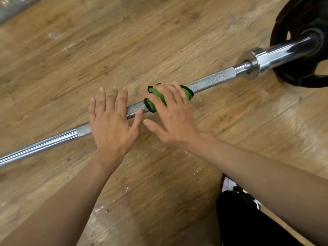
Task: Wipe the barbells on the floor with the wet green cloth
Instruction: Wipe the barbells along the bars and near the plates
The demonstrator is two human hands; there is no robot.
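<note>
A steel barbell [213,80] lies slantwise across the wooden floor, from lower left to upper right, with a black weight plate [301,39] on its right end. A green cloth [153,102] with a dark edge is wrapped round the knurled middle of the bar. My right hand [170,114] lies over the cloth with its fingers spread and straight, pressing it onto the bar. My left hand [110,119] is just to the left, fingers spread flat over the bar; whether it touches the bar I cannot tell.
The wooden plank floor [159,32] runs all around the bar. A grey surface [10,9] shows at the top left corner. My dark-clothed leg [248,221] and a white and black shoe [230,185] are at the lower right.
</note>
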